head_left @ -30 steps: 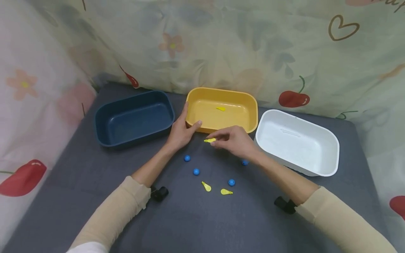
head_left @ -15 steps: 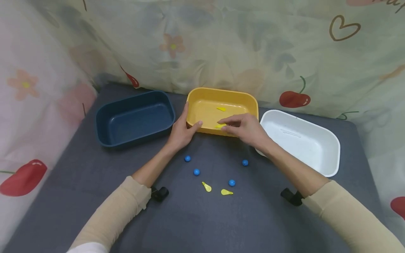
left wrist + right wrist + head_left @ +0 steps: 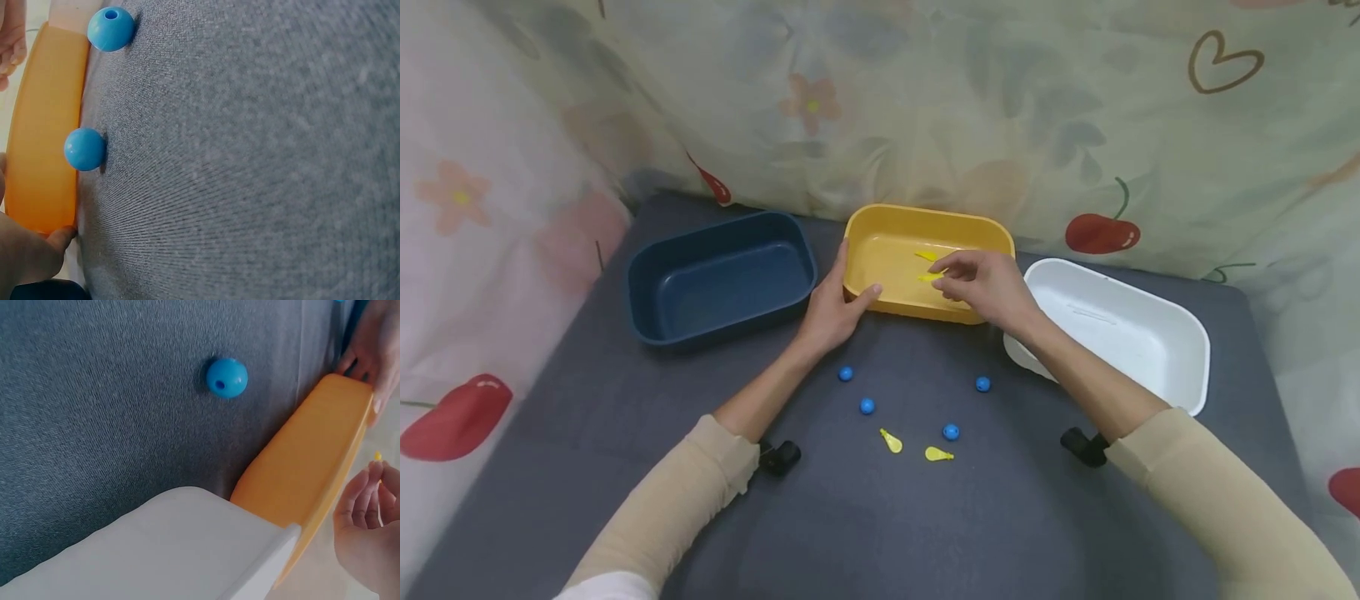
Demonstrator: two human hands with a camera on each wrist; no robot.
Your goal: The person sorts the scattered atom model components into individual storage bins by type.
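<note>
My left hand (image 3: pixel 832 312) holds the near left corner of a yellow plastic bin (image 3: pixel 917 310), its thumb at the front rim and its fingers along the left side. Over the bin's right part is my right hand (image 3: pixel 988 287), pinching a small yellow teardrop-shaped piece (image 3: pixel 928 277) at the fingertips. In the right wrist view, only a bit of that yellow piece (image 3: pixel 378 455) shows past the fingers. A second yellow teardrop piece (image 3: pixel 926 256) lies inside the bin. Two more, a left one (image 3: pixel 891 441) and a right one (image 3: pixel 938 454), lie on the grey cloth.
Several blue beads, among them a near one (image 3: pixel 951 432) and a right one (image 3: pixel 983 384), lie on the cloth. A dark blue bin (image 3: pixel 722 325) stands left of the yellow one, a white bin (image 3: pixel 1138 342) right. A patterned curtain (image 3: pixel 880 108) hangs behind.
My right hand has carried the yellow teardrop piece from in front of the yellow bin up over its rim and farther in. The left hand has stayed at the bin's corner.
</note>
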